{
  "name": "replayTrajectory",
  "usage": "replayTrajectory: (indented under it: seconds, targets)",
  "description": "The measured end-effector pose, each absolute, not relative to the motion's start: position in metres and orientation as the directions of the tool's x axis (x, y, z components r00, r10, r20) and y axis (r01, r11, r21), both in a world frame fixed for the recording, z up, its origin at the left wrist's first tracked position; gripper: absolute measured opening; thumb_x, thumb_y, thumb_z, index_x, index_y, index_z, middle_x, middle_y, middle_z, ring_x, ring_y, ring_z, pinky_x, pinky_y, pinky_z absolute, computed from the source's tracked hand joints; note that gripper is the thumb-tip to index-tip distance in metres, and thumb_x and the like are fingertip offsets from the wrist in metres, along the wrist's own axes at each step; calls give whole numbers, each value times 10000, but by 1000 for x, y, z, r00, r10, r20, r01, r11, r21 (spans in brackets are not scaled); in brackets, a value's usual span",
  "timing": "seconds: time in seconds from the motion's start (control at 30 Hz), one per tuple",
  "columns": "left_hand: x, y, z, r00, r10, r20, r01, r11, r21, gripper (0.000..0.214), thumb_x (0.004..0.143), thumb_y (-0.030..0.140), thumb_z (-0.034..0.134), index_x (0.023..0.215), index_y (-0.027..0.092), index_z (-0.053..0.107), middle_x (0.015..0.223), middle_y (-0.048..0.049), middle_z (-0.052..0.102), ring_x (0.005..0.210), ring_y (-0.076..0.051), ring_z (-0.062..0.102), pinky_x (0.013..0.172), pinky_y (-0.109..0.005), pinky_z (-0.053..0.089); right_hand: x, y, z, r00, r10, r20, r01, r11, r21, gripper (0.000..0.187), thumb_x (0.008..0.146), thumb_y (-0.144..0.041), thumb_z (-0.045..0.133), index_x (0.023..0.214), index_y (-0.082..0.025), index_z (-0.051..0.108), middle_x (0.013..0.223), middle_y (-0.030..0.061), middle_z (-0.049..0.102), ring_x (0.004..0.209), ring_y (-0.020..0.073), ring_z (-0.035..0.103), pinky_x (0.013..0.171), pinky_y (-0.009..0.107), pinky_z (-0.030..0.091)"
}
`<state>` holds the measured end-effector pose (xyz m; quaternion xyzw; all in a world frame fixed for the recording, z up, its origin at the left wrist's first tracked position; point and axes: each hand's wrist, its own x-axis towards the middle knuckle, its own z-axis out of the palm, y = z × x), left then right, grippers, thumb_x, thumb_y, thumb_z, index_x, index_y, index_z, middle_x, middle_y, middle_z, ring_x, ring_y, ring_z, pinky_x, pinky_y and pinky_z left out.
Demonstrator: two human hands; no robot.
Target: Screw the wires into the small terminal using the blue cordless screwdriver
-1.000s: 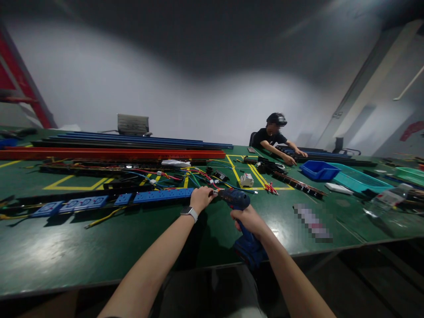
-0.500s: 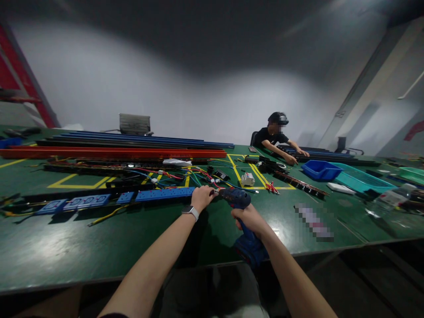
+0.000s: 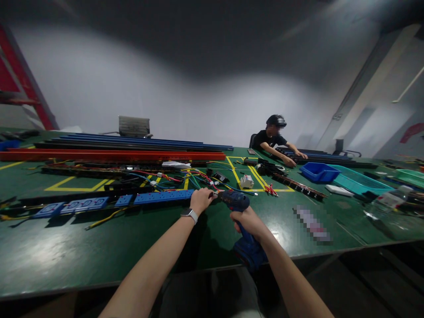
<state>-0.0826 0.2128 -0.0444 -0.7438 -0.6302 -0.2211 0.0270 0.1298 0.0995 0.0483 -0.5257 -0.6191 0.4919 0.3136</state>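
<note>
My right hand is wrapped round the handle of a blue cordless drill, its tip pointing left. At that tip my left hand is closed, with the fingers bent round the right end of a long power strip. What the fingertips pinch there is too small to make out. Blue socket modules sit in the strip's dark housing, and a yellow wire trails from it on the near side. A watch is on my left wrist.
Behind the strip lie loose coloured wires, a white breaker and a long orange-red channel. To the right are a blue bin, a turquoise basket and a clear bottle. Across the table a co-worker reaches over dark rails.
The view has shifted very slightly. Both hands and the drill hold nearly the same position at the strip's right end.
</note>
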Motion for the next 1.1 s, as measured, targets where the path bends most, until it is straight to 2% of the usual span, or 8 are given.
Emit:
replayTrajectory:
  seconds: [0.33,0.63,1.0,1.1]
  targets:
    - [-82,214,-45,98,920,380,948,-202,246,321,911,532,550,1030,296,732,1003,-59,704,970,-215,624,790,-317,375,130,100,48,-264,956,-124,322,-34,-946,60,686,-186,553,742,-186,529,424,-60,489,381,107,468,423,215,340]
    - [-79,210,-38,61,947,316,948,-154,278,338,916,525,544,1046,274,728,1016,-76,722,1013,-217,623,832,-305,397,130,99,50,-255,958,-131,331,-41,-943,62,687,-195,567,726,-186,520,416,-58,484,384,103,459,426,211,336]
    - [-80,209,-38,62,934,352,955,-158,250,371,912,563,521,1045,295,741,964,-79,728,930,-231,642,779,-312,404,129,98,52,-261,955,-142,327,-51,-944,75,695,-182,560,765,-183,532,419,-62,482,382,106,460,425,209,332]
    - [-81,211,-40,62,930,363,953,-163,256,375,918,569,507,1025,297,744,947,-74,730,931,-228,641,783,-310,399,130,97,53,-255,957,-140,332,-49,-942,42,705,-188,556,722,-185,518,418,-54,483,384,103,459,427,208,330]
